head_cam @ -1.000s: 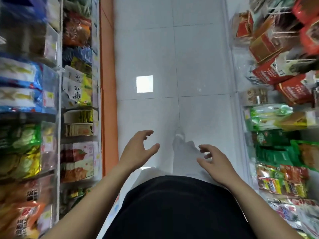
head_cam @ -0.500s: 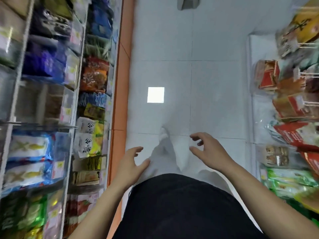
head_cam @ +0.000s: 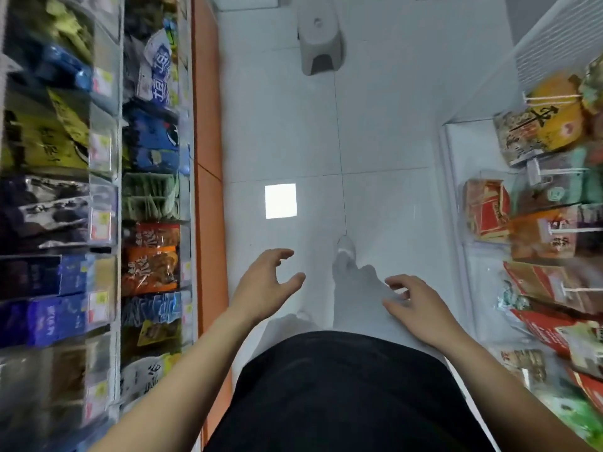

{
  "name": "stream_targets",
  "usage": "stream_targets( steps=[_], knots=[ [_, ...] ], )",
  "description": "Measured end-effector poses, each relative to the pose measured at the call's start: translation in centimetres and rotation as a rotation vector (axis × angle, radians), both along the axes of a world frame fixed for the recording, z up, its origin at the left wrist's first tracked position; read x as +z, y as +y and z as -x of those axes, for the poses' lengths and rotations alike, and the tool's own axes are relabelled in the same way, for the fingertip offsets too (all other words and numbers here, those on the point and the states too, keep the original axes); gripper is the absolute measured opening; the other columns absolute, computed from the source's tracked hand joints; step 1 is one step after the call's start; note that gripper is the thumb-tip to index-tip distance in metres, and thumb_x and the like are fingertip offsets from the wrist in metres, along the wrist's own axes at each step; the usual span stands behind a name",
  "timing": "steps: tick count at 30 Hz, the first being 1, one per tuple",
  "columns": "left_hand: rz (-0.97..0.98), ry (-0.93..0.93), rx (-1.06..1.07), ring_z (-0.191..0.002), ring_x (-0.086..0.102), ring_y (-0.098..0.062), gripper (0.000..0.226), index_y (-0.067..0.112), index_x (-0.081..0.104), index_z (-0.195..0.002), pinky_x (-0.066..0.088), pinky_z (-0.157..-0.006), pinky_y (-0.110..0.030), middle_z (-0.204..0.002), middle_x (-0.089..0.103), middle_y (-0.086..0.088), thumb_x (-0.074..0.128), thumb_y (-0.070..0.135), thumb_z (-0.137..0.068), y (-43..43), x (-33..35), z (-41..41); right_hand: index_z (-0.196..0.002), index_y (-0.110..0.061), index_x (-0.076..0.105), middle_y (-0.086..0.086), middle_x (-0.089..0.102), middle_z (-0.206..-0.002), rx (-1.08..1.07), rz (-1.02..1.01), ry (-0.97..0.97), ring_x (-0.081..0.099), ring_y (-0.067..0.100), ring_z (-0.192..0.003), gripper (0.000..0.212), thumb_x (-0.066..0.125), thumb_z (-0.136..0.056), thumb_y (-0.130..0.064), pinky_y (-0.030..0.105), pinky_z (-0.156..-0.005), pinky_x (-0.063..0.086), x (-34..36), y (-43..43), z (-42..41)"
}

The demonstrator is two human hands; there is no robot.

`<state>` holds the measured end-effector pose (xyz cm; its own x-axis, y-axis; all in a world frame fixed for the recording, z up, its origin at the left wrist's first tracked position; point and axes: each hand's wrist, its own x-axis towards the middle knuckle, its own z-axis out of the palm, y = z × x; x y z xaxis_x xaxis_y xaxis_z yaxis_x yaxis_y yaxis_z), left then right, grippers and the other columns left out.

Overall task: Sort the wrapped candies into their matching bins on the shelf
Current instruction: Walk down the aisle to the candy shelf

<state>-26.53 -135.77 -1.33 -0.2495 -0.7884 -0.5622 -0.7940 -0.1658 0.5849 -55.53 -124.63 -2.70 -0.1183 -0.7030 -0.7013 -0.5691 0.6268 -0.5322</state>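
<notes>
The left hand (head_cam: 266,283) and right hand (head_cam: 419,309) hang empty, fingers released, over the white tiled floor (head_cam: 375,132), evidently in transit; clear-fronted shelf bins (head_cam: 104,220) stand at nine o'clock.

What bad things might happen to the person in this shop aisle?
1. A grey stool stands on the floor ahead, in the middle of the aisle. Someone looking at the shelves might trip over it.
2. The red packets on the right-hand shelf stick out into the aisle, close to the empty right hand and its arm. A swinging elbow might knock them down.
</notes>
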Motion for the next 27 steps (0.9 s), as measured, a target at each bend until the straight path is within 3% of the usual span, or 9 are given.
stream_targets(
  steps=[8, 16, 21, 25, 27],
  knots=[
    [-0.004, -0.050, 0.141, -0.117, 0.053, 0.000, 0.055, 0.032, 0.054, -0.134, 0.046, -0.095, -0.027, -0.133, 0.055, 0.019, 0.063, 0.054, -0.085, -13.2, 1.8, 2.9, -0.130, -0.029, 0.055, -0.011, 0.054, -0.121, 0.145, 0.110, -0.045, 0.055, 0.007, -0.100, 0.039, 0.063, -0.092, -0.035, 0.020, -0.080, 0.039, 1.8, -22.2, 4.4],
    [-0.039, -0.048, 0.212, -0.113, 0.052, 0.004, 0.058, 0.035, 0.053, -0.133, 0.038, -0.087, -0.014, -0.131, 0.054, 0.020, 0.062, 0.061, -0.082, -29.5, -0.9, 2.8, -0.129, -0.029, 0.055, -0.012, 0.054, -0.117, 0.218, 0.156, -0.031, 0.056, 0.008, -0.100, 0.039, 0.064, -0.092, -0.035, 0.021, -0.078, 0.040, 1.1, -44.5, 4.0],
    [-0.016, -0.034, 0.142, -0.114, 0.053, -0.003, 0.057, 0.030, 0.053, -0.134, 0.041, -0.090, -0.022, -0.135, 0.055, 0.013, 0.062, 0.056, -0.085, -44.5, -0.9, 4.5, -0.130, -0.028, 0.056, -0.011, 0.055, -0.119, 0.142, 0.072, -0.006, 0.055, 0.008, -0.101, 0.039, 0.064, -0.091, -0.032, 0.021, -0.083, 0.040, 1.8, -53.3, 5.6],
    [0.017, 0.012, 0.058, -0.115, 0.054, -0.002, 0.054, 0.029, 0.053, -0.135, 0.044, -0.094, -0.026, -0.134, 0.055, 0.016, 0.063, 0.052, -0.086, -56.1, 0.3, 9.0, -0.127, -0.028, 0.057, -0.009, 0.056, -0.120, 0.047, 0.003, -0.008, 0.054, 0.001, -0.100, 0.038, 0.066, -0.090, -0.028, 0.009, -0.080, 0.036, 2.1, -58.4, 8.7],
    [0.007, 0.030, 0.030, -0.113, 0.053, 0.000, 0.054, 0.029, 0.052, -0.135, 0.043, -0.093, -0.025, -0.132, 0.053, 0.019, 0.063, 0.052, -0.087, -60.8, 0.1, 11.2, -0.126, -0.030, 0.057, -0.011, 0.056, -0.121, 0.010, -0.035, -0.005, 0.056, 0.003, -0.101, 0.039, 0.065, -0.089, -0.031, 0.017, -0.082, 0.039, 1.5, -61.5, 10.5]
  ],
)
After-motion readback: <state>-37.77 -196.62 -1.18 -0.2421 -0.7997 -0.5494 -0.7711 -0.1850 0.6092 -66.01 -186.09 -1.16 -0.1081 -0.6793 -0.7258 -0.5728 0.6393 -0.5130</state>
